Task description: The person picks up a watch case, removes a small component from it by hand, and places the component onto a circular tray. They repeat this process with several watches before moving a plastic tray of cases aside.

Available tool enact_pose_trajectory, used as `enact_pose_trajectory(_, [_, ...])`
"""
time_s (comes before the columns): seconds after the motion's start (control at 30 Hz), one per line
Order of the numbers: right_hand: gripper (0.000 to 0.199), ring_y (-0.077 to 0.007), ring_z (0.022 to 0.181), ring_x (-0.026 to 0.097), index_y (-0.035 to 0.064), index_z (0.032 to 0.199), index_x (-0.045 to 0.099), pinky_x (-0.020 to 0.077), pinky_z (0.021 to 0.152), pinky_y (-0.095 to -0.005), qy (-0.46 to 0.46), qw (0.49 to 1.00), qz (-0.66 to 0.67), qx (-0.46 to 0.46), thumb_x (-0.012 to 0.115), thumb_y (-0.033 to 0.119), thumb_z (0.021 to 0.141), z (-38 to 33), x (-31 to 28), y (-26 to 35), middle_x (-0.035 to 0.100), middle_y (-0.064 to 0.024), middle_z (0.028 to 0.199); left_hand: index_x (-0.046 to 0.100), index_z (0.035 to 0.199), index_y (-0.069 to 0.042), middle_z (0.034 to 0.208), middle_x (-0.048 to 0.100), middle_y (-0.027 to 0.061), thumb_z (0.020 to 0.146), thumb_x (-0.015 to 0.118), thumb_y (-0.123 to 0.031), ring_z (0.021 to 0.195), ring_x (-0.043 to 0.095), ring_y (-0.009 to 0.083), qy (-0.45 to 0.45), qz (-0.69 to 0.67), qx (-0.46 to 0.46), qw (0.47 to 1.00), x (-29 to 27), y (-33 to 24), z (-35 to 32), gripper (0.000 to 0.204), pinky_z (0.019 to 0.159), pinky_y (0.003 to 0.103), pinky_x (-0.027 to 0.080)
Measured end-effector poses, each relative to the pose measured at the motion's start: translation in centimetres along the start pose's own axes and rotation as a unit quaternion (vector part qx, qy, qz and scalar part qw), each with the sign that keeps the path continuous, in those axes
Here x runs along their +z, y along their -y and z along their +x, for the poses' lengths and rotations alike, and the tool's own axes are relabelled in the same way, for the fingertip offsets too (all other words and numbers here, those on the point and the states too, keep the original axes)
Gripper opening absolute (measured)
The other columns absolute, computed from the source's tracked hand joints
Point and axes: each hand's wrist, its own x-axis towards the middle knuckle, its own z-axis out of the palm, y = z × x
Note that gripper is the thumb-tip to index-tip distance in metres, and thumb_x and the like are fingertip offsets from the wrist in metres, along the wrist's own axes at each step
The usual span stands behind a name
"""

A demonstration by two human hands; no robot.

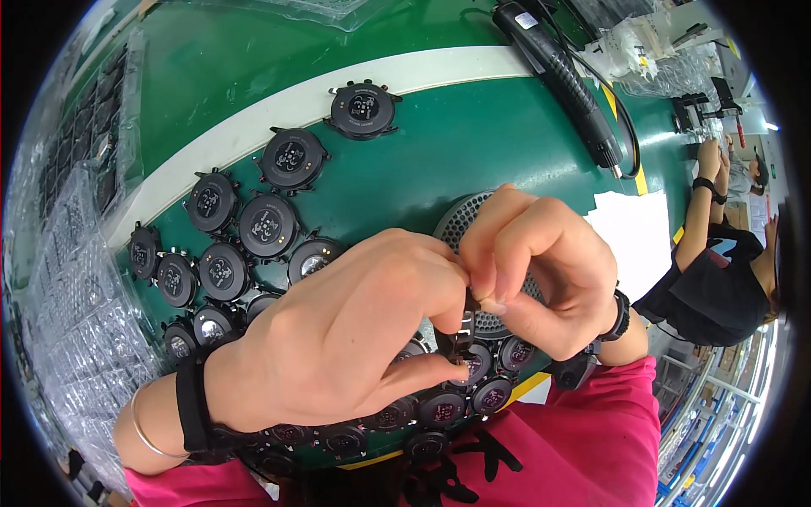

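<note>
Near the middle of the view my left hand (338, 313) grips a black watch case (460, 336), turned on edge so mostly its rim shows. My right hand (545, 270) meets it with thumb and forefinger pinched at the upper end of that case. Whatever sits in the pinch is too small or covered to name. Beneath my hands lies a round grey dish full of small holes (460, 221), partly covered by them. Several round black watch cases (269, 225) lie back side up on the green mat to the left, and more sit close to my body.
A black electric screwdriver (562, 84) with a cable rests at the upper right. White paper (629, 245) lies right of my hand. Clear plastic trays (84, 279) stack along the left. A co-worker in a black shirt (718, 291) sits at the right, hands at a clamp-like fixture (705, 110).
</note>
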Motion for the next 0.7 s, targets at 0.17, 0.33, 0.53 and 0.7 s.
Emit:
enact_pose_trajectory(0.17, [0.025,-0.0116,0.064,0.048,0.004,0.095,0.056,0.0391,0.066,-0.0241,0.01,1.0,-0.018,0.011,0.063,-0.011,0.076,-0.4,0.2,0.1,0.06,-0.0074,0.092,0.045,0.097,-0.006,0.105,0.063,0.0195,0.063,0.088,-0.002,0.102,0.063,0.0369,0.014,0.013,0.002,1.0,-0.1,0.0,0.1,0.055,0.081,0.042,0.052])
enact_pose_trajectory(0.33, [0.023,-0.0147,0.072,0.054,0.0044,0.095,0.056,0.0427,0.07,-0.0258,-0.074,0.997,-0.016,0.003,0.061,-0.01,0.078,-0.1,0.2,0.3,0.061,-0.0081,0.092,0.039,0.102,-0.005,0.11,0.062,0.0227,0.068,0.085,-0.001,0.105,0.062,0.0327,0.004,-0.06,-0.07,0.996,-0.3,-0.3,0.3,0.057,0.088,0.041,0.051])
enact_pose_trajectory(0.53, [0.027,-0.0198,0.082,0.06,0.0052,0.098,0.057,0.0441,0.073,-0.0302,-0.117,0.98,-0.129,-0.098,0.064,-0.009,0.077,-0.1,0.0,-0.2,0.063,-0.0079,0.091,0.033,0.105,-0.005,0.115,0.059,0.0279,0.083,0.075,-0.01,0.107,0.061,0.0281,-0.04,-0.254,-0.151,0.955,-0.3,-0.5,0.4,0.048,0.095,0.04,0.048])
enact_pose_trajectory(0.7, [0.031,-0.022,0.081,0.061,0.0057,0.099,0.059,0.0434,0.074,-0.0321,-0.032,0.964,-0.234,-0.121,0.068,-0.008,0.073,0.4,-1.2,0.6,0.064,-0.0078,0.09,0.033,0.104,-0.004,0.115,0.059,0.028,0.087,0.072,-0.019,0.108,0.061,0.0276,-0.049,-0.263,-0.19,0.945,-0.1,-0.7,0.2,0.045,0.095,0.04,0.048])
